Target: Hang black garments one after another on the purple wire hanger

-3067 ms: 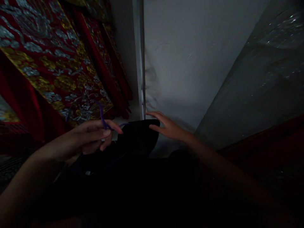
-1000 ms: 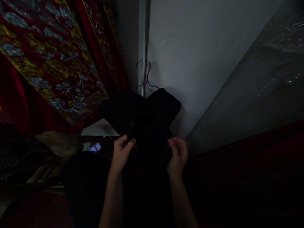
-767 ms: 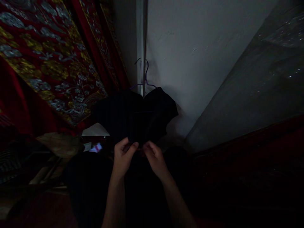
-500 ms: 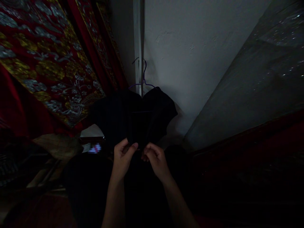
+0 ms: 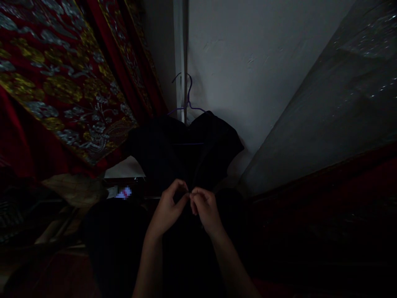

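A dark short-sleeved garment (image 5: 217, 140) hangs from a thin purple wire hanger (image 5: 190, 93), its front parted in a V at the neck. Low on that front, my left hand (image 5: 170, 205) pinches with thumb and fingertips at the garment's edge. My right hand (image 5: 204, 209) is closed in a pinch right beside it, on the opposite front edge. The fingertips of both hands meet. Whether a button or other small fastening sits between them is too dark to make out.
Red cloth with gold and silver embroidery (image 5: 62, 87) drapes at the left. Behind the hanger are a pale upright strip (image 5: 180, 37) and a grey wall (image 5: 248, 54). A clear plastic sheet (image 5: 350, 91) slants down at the right. A small blurred item (image 5: 124, 193) lies left of the garment.
My left hand has moved right until its fingertips meet the right hand's. The garment's front edges have come together there, and its shoulders have shifted a little to the right.
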Tool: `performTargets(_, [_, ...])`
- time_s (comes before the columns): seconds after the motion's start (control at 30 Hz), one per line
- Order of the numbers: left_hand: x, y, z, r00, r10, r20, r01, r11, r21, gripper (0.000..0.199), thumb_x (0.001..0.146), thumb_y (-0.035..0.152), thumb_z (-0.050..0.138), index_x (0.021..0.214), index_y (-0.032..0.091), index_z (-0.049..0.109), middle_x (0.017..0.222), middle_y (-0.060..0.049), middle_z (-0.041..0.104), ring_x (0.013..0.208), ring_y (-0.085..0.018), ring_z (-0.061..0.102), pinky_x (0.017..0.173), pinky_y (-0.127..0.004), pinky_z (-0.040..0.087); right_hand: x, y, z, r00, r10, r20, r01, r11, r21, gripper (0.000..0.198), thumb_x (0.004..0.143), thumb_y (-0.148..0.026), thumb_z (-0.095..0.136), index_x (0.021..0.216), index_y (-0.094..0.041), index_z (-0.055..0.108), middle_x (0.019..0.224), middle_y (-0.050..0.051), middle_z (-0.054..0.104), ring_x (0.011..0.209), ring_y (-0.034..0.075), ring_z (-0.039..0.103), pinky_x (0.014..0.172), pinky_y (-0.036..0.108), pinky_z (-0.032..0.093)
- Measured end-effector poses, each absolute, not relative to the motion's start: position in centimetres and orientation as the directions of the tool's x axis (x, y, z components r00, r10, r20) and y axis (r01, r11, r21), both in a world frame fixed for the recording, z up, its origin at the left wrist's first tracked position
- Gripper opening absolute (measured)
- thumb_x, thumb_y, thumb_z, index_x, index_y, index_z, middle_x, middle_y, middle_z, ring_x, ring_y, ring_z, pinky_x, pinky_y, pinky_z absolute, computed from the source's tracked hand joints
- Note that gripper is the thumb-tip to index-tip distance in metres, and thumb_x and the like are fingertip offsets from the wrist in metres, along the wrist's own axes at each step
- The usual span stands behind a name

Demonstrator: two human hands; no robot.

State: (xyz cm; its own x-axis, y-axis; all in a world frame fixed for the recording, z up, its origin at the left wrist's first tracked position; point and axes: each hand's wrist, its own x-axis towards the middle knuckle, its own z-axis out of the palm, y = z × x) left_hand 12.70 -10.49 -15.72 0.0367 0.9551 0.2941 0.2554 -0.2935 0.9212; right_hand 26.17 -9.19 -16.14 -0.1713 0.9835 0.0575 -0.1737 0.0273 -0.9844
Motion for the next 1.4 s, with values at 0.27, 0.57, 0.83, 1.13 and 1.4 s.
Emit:
performTargets(0.27, [14.3, -10.6, -15.4, -0.005, 0.953, 0.303, 0.277, -0.290, 0.916, 0.008, 0.094, 0.022, 0.055, 0.094, 0.019, 0.063, 0.088, -0.002, 0.066, 0.089, -0.017, 0.063, 0.083, -0.027, 0.046, 26.1, -8.7, -15.9, -0.053, 0.998, -0.017, -0.292, -0.032, -0.956, 0.025, 0.073, -0.040, 0.059, 0.061, -0.018, 0.064, 0.043, -0.003, 0.051, 0.035, 0.008, 0.041, 0.038, 0.021, 0.025])
performTargets(0.57, [14.6, -8.5, -19.9, -0.155, 0.903, 0.400, 0.385, -0.318, 0.866, 0.006, 0.093, 0.022, 0.053, 0.092, 0.019, 0.058, 0.087, -0.003, 0.065, 0.084, -0.018, 0.063, 0.079, -0.028, 0.046, 24.4, -2.1, -11.5, -0.012, 1.000, -0.002, -0.459, -0.007, -0.889, 0.021, 0.063, -0.031, 0.062, 0.050, -0.015, 0.062, 0.036, -0.005, 0.043, 0.032, 0.004, 0.029, 0.036, 0.020, 0.016])
performTargets(0.83, [13.2, -6.8, -23.8, -0.109, 0.941, 0.321, 0.521, -0.221, 0.825, 0.006, 0.092, 0.018, 0.050, 0.091, 0.019, 0.056, 0.085, -0.003, 0.065, 0.080, -0.017, 0.064, 0.073, -0.025, 0.045, 23.4, 3.6, -4.8, -0.039, 0.993, 0.108, -0.414, 0.083, -0.907, 0.030, 0.079, -0.017, 0.052, 0.049, -0.015, 0.059, 0.035, -0.005, 0.041, 0.033, 0.004, 0.027, 0.037, 0.019, 0.016])
performTargets(1.13, [11.7, -1.4, -19.0, 0.040, 0.986, 0.164, 0.731, -0.141, 0.668, 0.023, 0.081, -0.002, 0.050, 0.087, 0.018, 0.060, 0.080, -0.007, 0.067, 0.069, -0.018, 0.064, 0.062, -0.027, 0.037, 23.4, 2.3, -3.1, -0.009, 0.973, 0.229, -0.358, 0.211, -0.910, 0.031, 0.082, -0.017, 0.052, 0.052, -0.016, 0.058, 0.037, -0.006, 0.041, 0.034, 0.004, 0.032, 0.038, 0.019, 0.021])
performTargets(1.4, [12.1, -1.1, -13.0, 0.025, 0.921, 0.388, 0.648, -0.311, 0.696, 0.012, 0.087, 0.015, 0.064, 0.098, 0.019, 0.062, 0.089, -0.005, 0.072, 0.079, -0.018, 0.069, 0.071, -0.027, 0.049, 24.2, 2.6, -3.5, 0.007, 0.929, 0.370, -0.288, 0.356, -0.889, 0.026, 0.080, -0.021, 0.053, 0.055, -0.017, 0.059, 0.040, -0.005, 0.045, 0.036, 0.005, 0.036, 0.040, 0.019, 0.024])
